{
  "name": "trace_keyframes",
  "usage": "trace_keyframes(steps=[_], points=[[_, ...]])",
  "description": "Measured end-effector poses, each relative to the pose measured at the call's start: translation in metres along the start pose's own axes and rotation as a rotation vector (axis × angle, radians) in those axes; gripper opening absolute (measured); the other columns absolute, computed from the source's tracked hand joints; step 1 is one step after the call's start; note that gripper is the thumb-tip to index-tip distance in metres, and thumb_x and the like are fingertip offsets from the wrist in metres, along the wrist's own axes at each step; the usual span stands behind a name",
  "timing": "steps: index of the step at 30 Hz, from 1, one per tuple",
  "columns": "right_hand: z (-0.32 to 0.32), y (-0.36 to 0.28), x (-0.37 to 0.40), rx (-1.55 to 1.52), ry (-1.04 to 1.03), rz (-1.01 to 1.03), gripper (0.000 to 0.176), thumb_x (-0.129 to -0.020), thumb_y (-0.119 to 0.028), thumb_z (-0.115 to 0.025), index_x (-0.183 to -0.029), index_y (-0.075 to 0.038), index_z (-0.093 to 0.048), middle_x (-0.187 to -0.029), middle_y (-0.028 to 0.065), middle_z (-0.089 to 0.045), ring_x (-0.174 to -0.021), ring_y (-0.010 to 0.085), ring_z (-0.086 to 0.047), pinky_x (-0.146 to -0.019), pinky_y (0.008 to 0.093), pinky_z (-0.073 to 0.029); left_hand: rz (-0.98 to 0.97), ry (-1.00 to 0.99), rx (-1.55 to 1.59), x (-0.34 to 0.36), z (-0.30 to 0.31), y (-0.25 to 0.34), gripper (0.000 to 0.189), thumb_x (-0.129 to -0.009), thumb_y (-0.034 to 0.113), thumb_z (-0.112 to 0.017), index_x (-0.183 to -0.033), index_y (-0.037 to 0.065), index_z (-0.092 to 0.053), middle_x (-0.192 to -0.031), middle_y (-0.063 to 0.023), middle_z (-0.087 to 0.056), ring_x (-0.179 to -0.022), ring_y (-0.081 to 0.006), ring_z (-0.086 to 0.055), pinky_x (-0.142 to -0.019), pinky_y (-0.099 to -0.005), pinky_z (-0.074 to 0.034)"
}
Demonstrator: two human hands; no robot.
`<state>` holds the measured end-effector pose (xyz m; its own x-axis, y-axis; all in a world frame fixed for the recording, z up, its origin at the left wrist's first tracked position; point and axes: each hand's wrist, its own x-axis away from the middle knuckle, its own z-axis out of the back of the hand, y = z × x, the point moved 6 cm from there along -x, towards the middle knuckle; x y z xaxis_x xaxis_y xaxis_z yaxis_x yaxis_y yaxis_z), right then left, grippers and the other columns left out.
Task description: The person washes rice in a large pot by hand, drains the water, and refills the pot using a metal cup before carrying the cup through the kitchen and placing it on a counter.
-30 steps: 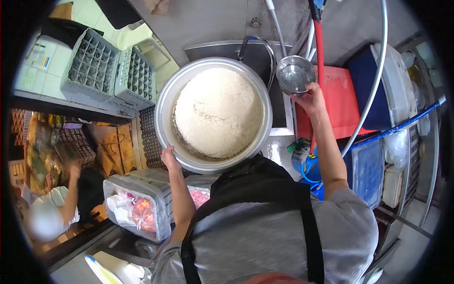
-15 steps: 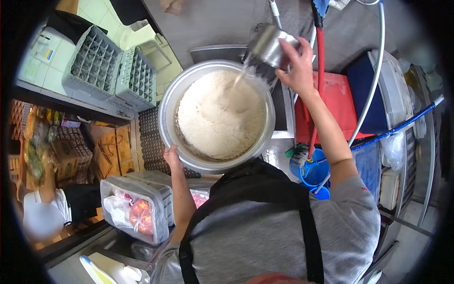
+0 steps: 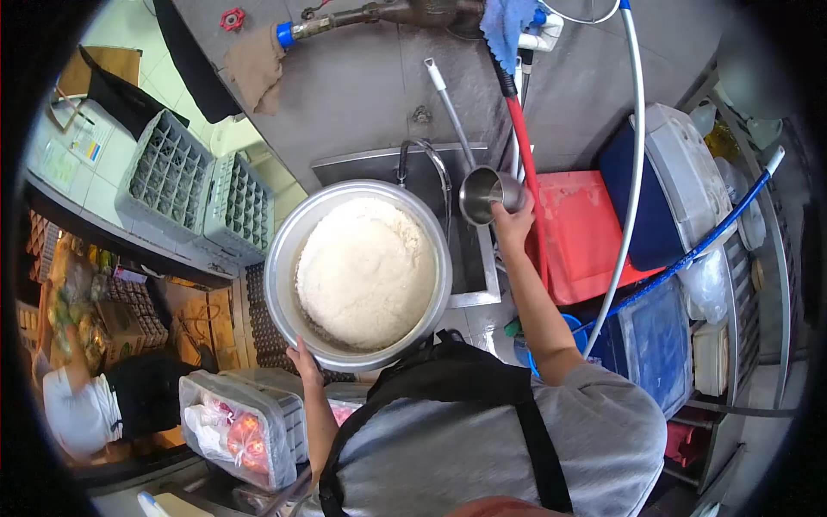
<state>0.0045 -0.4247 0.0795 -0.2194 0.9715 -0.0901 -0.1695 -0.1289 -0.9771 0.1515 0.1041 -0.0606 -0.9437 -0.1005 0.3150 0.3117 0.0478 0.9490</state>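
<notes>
A large round metal bowl (image 3: 282,280) holds a mound of white powder or grain (image 3: 366,271). My left hand (image 3: 305,362) grips the bowl's lower left rim. To the right of the bowl, my right hand (image 3: 514,222) is closed on a small metal container (image 3: 476,196), which is tilted with its mouth toward the bowl. Nothing pours from the container. Just behind and right of the bowl are a metal sink (image 3: 469,258) and a curved faucet (image 3: 422,151).
Red (image 3: 594,233) and blue (image 3: 659,185) bins stand at right, with red, white and blue hoses around them. Grey racks (image 3: 164,172) sit at upper left. A plastic-covered crate (image 3: 241,431) is at lower left. Another person (image 3: 82,414) is at far left.
Powder was pouring from the container half a second ago; the stream has stopped. My right hand has drawn the container away from the bowl, over the sink side. The camera view has shifted.
</notes>
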Motion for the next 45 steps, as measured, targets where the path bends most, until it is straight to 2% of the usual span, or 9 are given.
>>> trace_keyframes(steps=[1,5,11,13,16,20,23,24,45], points=[[-0.009,0.015,0.007,-0.219,-0.117,-0.288,0.07,-0.063,-0.022,-0.064,-0.122,-0.01,-0.03,-0.11,0.0188,-0.038,-0.102,0.0301,-0.04,-0.067,0.0406,-0.046,0.0,0.002,-0.007,0.003,-0.001,-0.001,0.044,-0.084,0.032,-0.049,-0.107,-0.002,-0.032,-0.105,-0.0146,-0.043,-0.094,-0.0207,-0.044,-0.084,-0.0321,-0.035],[-0.062,0.075,0.02,-0.739,-0.199,-0.755,0.055,-0.074,-0.027,-0.057,-0.115,-0.017,-0.023,-0.119,0.0125,-0.031,-0.097,0.0326,-0.043,-0.063,0.0469,-0.048,-0.019,0.024,-0.052,0.005,0.0,-0.004,0.044,-0.085,0.034,-0.046,-0.105,-0.002,-0.032,-0.106,-0.0161,-0.043,-0.094,-0.0218,-0.045,-0.083,-0.033,-0.037],[-0.1,0.069,0.048,-0.93,-0.14,-0.919,0.057,-0.076,-0.025,-0.054,-0.12,-0.022,-0.018,-0.124,0.0088,-0.026,-0.104,0.0309,-0.038,-0.064,0.0441,-0.049,0.013,0.035,-0.008,0.008,-0.006,-0.002,0.042,-0.087,0.032,-0.044,-0.101,-0.005,-0.033,-0.105,-0.02,-0.044,-0.094,-0.0254,-0.047,-0.083,-0.0368,-0.039],[-0.106,0.07,0.055,-0.948,-0.166,-0.883,0.066,-0.075,-0.022,-0.054,-0.125,-0.027,-0.012,-0.126,0.0091,-0.022,-0.104,0.0301,-0.038,-0.067,0.0441,-0.047,-0.043,-0.005,-0.051,0.004,-0.005,-0.004,0.042,-0.087,0.032,-0.044,-0.099,-0.006,-0.034,-0.102,-0.0199,-0.045,-0.091,-0.0252,-0.048,-0.081,-0.0369,-0.039],[-0.113,0.089,0.06,-0.961,-0.106,-0.849,0.073,-0.072,-0.019,-0.054,-0.127,-0.03,-0.008,-0.122,0.0098,-0.025,-0.097,0.0284,-0.04,-0.063,0.0393,-0.049,-0.091,0.191,-0.204,0.013,-0.01,0.007,0.04,-0.087,0.031,-0.043,-0.096,-0.008,-0.038,-0.096,-0.02,-0.048,-0.086,-0.0249,-0.049,-0.077,-0.0362,-0.04],[-0.113,0.094,0.062,-1.031,-0.026,-0.909,0.055,-0.066,-0.016,-0.058,-0.11,-0.023,-0.025,-0.108,0.0101,-0.036,-0.085,0.028,-0.047,-0.06,0.0385,-0.05,-0.169,0.289,-0.275,0.007,0.0,-0.001,0.042,-0.085,0.032,-0.044,-0.094,-0.01,-0.043,-0.094,-0.0211,-0.051,-0.085,-0.0265,-0.05,-0.076,-0.0363,-0.039],[-0.113,0.092,0.061,-1.026,-0.092,-0.859,0.054,-0.066,-0.016,-0.058,-0.109,-0.023,-0.026,-0.108,0.0102,-0.036,-0.085,0.0277,-0.046,-0.059,0.037,-0.049,-0.14,0.349,-0.388,0.004,0.006,-0.004,0.042,-0.083,0.031,-0.046,-0.094,-0.009,-0.046,-0.094,-0.0221,-0.053,-0.086,-0.0274,-0.051,-0.077,-0.0362,-0.039],[-0.113,0.09,0.062,-1.003,-0.104,-0.868,0.064,-0.069,-0.017,-0.054,-0.12,-0.027,-0.017,-0.111,0.0094,-0.035,-0.082,0.0253,-0.047,-0.059,0.0344,-0.05,-0.123,0.37,-0.421,0.005,0.006,-0.002,0.041,-0.083,0.03,-0.047,-0.095,-0.009,-0.046,-0.094,-0.0224,-0.053,-0.086,-0.0277,-0.051,-0.078,-0.0361,-0.039],[-0.093,0.112,0.053,-0.894,-0.297,-0.858,0.069,-0.073,-0.011,-0.051,-0.127,-0.029,-0.012,-0.115,0.0113,-0.034,-0.087,0.028,-0.047,-0.062,0.038,-0.049,-0.07,0.31,-0.406,0.011,-0.004,0.007,0.049,-0.082,0.027,-0.047,-0.108,-0.014,-0.039,-0.104,-0.0273,-0.05,-0.095,-0.032,-0.051,-0.082,-0.0342,-0.037]])
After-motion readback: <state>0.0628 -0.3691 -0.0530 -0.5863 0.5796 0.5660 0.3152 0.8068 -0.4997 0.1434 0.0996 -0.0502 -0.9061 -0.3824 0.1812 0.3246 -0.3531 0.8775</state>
